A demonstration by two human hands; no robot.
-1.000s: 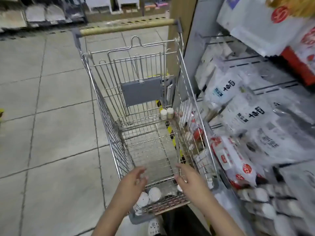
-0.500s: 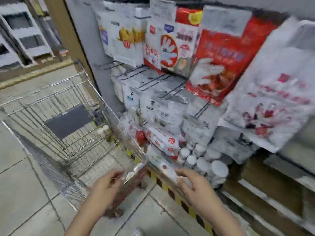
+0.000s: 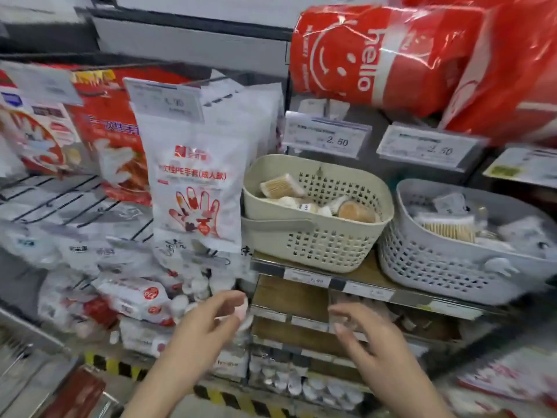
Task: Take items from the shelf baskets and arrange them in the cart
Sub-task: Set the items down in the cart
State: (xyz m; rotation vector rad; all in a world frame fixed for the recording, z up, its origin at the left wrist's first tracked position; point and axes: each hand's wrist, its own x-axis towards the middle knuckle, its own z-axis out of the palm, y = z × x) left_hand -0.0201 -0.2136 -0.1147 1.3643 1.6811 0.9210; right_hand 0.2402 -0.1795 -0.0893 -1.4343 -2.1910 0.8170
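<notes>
Reach step: left hand (image 3: 211,315) and right hand (image 3: 370,336) both loosely spread, empty — next, grasp an item in beige basket (image 3: 313,236) at 12 o'clock.

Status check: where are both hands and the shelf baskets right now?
Left hand and right hand open, empty, raised below the shelf. Cream basket and grey basket sit side by side, items inside. Nothing between hands and baskets.

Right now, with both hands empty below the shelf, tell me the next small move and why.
Probably lift the right hand up into the cream perforated plastic basket and take one cotton-swab tub. Both hands, including the left hand, hang open below the shelf edge, and that basket sits directly above them.
</notes>
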